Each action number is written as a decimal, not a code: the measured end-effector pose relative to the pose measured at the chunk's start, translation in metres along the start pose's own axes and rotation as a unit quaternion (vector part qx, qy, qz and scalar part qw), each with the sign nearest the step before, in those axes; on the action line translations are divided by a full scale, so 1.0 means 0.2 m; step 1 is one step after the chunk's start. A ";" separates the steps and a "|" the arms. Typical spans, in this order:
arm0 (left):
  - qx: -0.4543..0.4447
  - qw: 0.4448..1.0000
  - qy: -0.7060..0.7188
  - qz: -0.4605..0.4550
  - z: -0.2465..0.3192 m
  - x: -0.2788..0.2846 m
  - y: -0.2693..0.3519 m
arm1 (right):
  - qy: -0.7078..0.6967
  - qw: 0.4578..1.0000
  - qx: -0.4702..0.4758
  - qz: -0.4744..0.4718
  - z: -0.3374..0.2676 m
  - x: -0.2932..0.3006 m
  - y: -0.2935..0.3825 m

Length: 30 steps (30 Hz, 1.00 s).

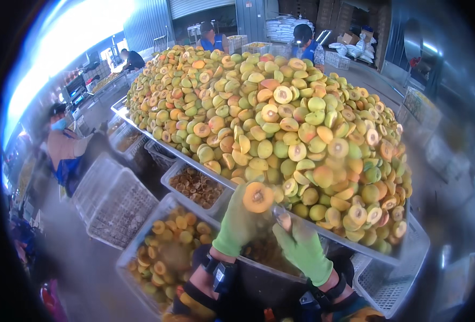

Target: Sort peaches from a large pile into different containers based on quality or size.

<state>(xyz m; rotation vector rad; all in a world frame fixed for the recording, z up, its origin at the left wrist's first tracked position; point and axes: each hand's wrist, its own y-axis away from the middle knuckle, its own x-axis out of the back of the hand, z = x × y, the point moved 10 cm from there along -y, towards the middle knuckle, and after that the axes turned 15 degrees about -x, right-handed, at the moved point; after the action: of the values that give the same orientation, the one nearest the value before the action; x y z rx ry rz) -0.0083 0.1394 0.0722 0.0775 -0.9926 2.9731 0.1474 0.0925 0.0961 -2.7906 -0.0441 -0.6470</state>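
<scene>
A large heap of halved yellow-green peaches (261, 120) lies on a metal-edged table in front of me. My left hand (239, 217), in a green glove, holds a peach half (258, 197) with its cut face up and the pit area showing. Just to the right, my right hand (302, 245), also gloved in green, grips a small hand tool (279, 211) with a metal end; its exact kind is unclear. A blurred bin of dark scraps (267, 251) sits below both hands. At my left stands a plastic crate of peach halves (173, 249).
A smaller bin of brown pits or scraps (197, 187) stands by the table's edge (217, 173). Beyond it is a tilted white crate (116, 201). An empty-looking crate (386, 277) is at the lower right. A masked co-worker (66, 141) stands left; other people are behind the heap.
</scene>
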 end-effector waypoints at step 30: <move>0.182 0.885 0.427 0.046 -0.17 0.08 0.16 | 0.002 0.995 -0.081 -0.052 -0.01 -0.28 -0.25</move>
<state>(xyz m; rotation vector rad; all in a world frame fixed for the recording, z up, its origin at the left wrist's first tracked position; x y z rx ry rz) -0.0264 0.1333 0.0265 -1.1803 -0.3202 2.6982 0.0918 0.1426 0.0858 -2.9586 -0.1444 -0.7108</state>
